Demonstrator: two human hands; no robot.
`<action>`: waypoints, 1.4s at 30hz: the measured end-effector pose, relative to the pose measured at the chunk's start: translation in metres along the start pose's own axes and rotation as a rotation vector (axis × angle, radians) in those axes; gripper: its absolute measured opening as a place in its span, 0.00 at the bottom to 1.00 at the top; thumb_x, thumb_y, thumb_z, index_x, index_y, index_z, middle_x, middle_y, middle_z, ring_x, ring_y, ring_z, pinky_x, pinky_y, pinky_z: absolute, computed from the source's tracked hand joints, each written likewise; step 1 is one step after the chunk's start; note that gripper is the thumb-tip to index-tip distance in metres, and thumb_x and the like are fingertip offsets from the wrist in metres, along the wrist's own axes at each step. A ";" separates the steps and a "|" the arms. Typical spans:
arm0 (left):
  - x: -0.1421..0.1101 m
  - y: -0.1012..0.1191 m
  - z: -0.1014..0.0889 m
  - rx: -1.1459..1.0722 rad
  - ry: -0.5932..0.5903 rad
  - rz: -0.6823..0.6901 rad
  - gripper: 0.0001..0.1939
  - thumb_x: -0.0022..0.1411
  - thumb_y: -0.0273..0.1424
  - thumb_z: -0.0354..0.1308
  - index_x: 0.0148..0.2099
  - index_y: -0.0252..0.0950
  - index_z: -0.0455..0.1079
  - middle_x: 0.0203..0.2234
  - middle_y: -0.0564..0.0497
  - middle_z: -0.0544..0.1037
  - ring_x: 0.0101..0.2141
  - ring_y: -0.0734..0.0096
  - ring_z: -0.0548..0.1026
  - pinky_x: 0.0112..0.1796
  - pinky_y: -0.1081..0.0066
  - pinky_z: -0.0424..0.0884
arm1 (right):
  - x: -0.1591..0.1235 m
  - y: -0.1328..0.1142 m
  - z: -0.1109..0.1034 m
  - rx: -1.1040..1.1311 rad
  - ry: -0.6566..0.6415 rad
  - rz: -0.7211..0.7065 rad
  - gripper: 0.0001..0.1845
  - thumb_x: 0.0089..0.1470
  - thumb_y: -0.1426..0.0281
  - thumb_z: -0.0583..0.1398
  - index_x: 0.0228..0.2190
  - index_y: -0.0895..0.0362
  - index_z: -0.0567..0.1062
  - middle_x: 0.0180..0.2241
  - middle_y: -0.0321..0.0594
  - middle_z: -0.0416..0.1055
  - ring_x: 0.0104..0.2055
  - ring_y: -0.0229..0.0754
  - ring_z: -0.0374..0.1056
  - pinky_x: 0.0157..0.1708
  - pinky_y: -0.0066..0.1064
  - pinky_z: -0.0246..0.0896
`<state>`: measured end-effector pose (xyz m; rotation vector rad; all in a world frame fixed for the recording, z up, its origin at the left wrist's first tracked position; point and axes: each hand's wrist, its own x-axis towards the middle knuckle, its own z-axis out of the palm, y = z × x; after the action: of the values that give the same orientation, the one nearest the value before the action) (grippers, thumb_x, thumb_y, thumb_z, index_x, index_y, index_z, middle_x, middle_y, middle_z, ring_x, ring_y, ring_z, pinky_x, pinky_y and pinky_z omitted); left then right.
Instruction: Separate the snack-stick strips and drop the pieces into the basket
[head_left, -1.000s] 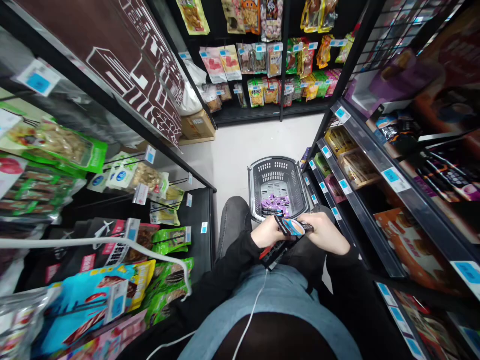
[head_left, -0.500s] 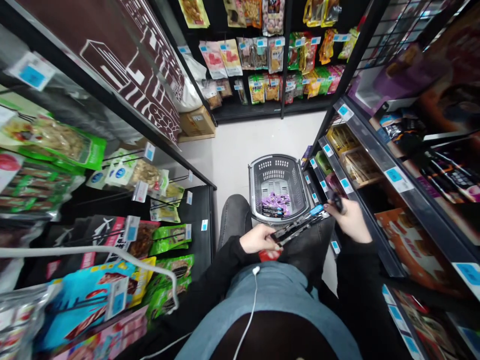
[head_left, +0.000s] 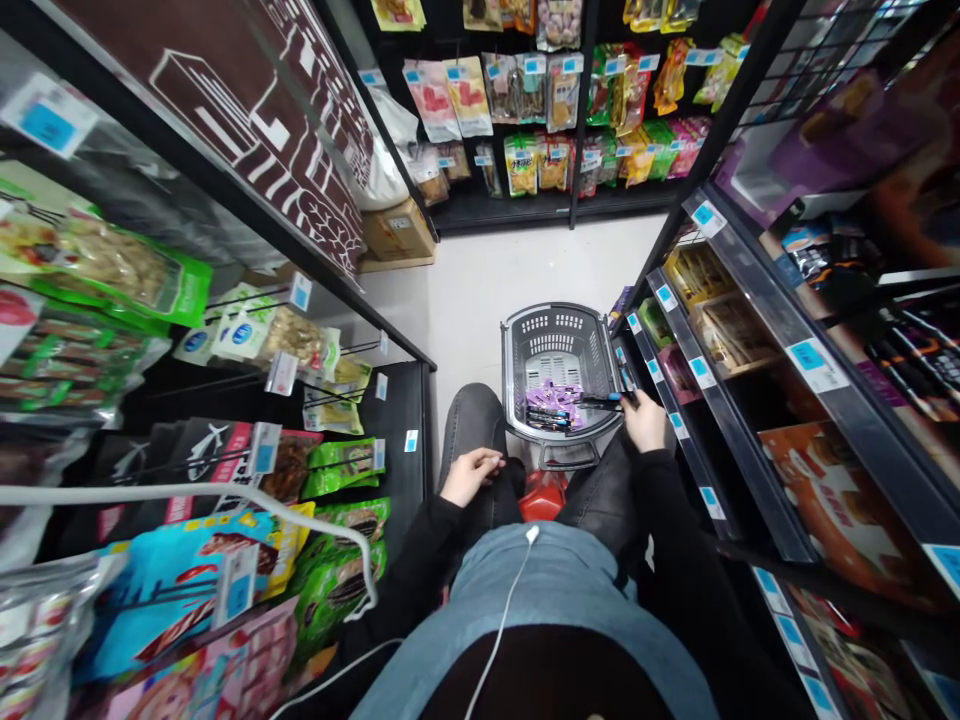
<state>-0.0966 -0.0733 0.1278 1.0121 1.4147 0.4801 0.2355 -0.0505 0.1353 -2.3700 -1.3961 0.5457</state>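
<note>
My right hand (head_left: 646,420) is closed on slim black stick sachets (head_left: 604,402) with blue ends, held at the right side of the grey shopping basket (head_left: 559,318). The sachets reach over the rim into the basket; how many there are, I cannot tell. Inside, purple sachets (head_left: 556,393) and black sachets (head_left: 549,420) lie on the slatted bottom. My left hand (head_left: 471,476) rests over my left thigh, its fingers loosely bent and nothing visible in it. A red object (head_left: 543,494) shows between my legs.
Snack bags (head_left: 341,465) hang on the left rack, with a white bar (head_left: 225,492) sticking out in front. Shelves with price tags (head_left: 814,362) run close on the right. A cardboard box (head_left: 399,230) stands on the pale floor (head_left: 517,260) behind the basket.
Both hands were together at my lap, holding black packaging. They have parted: my right hand has carried black sachets forward to the basket, while my left has let go and moved left.
</note>
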 end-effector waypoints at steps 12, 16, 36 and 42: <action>-0.016 0.031 0.022 -0.158 -0.047 0.087 0.19 0.48 0.39 0.59 0.39 0.30 0.70 0.31 0.43 0.77 0.28 0.70 0.74 0.28 0.71 0.70 | -0.012 -0.015 0.012 0.253 -0.356 -0.118 0.20 0.51 0.60 0.53 0.41 0.60 0.65 0.36 0.45 0.70 0.39 0.43 0.67 0.40 0.33 0.58; -0.023 0.067 0.035 -0.383 -0.133 0.163 0.24 0.50 0.38 0.59 0.47 0.33 0.65 0.36 0.42 0.76 0.29 0.70 0.75 0.29 0.70 0.72 | -0.062 -0.037 -0.019 0.474 -0.473 -0.362 0.18 0.52 0.61 0.52 0.42 0.57 0.62 0.41 0.41 0.66 0.44 0.40 0.63 0.45 0.34 0.57; -0.055 0.126 0.063 -0.352 -0.328 0.465 0.23 0.47 0.30 0.63 0.47 0.34 0.64 0.35 0.46 0.73 0.35 0.67 0.73 0.39 0.69 0.69 | -0.126 -0.077 -0.067 0.978 -0.639 -0.280 0.20 0.55 0.57 0.48 0.41 0.57 0.67 0.29 0.39 0.72 0.25 0.38 0.68 0.27 0.30 0.66; -0.057 0.136 0.067 -0.336 -0.237 0.500 0.19 0.50 0.30 0.61 0.44 0.34 0.62 0.36 0.47 0.73 0.37 0.69 0.72 0.39 0.71 0.68 | -0.134 -0.083 -0.059 1.184 -0.723 -0.125 0.20 0.54 0.55 0.51 0.40 0.57 0.65 0.26 0.39 0.72 0.23 0.36 0.68 0.24 0.30 0.66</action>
<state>-0.0035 -0.0668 0.2600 1.1009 0.8266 0.8987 0.1424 -0.1362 0.2464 -1.1355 -0.9373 1.7024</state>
